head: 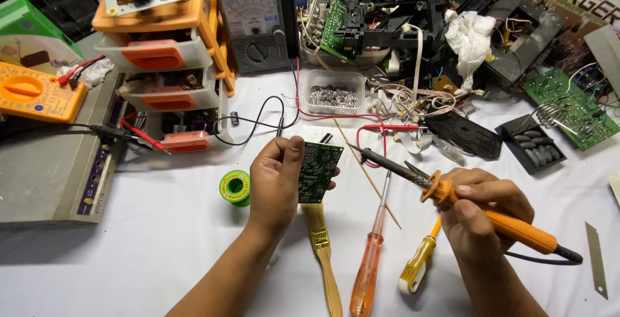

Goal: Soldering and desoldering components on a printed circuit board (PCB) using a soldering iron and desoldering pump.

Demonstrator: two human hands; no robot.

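Observation:
My left hand (276, 184) holds a small green circuit board (318, 172) upright by its left edge, above the white table. My right hand (481, 210) grips an orange-handled soldering iron (491, 217), with its dark tip (371, 155) pointing left and ending just right of the board's upper corner, apart from it. A thin wooden stick (365, 172) lies under the iron's shaft. Below the board lies a wooden-handled brush (325, 252).
A green solder spool (235, 187) sits left of my left hand. Two screwdrivers (371, 259), (416, 265) lie between my hands. An orange drawer unit (165, 59), two meters (257, 23), (35, 91), a box of small metal parts (333, 94) and dismantled electronics (420, 26) crowd the back.

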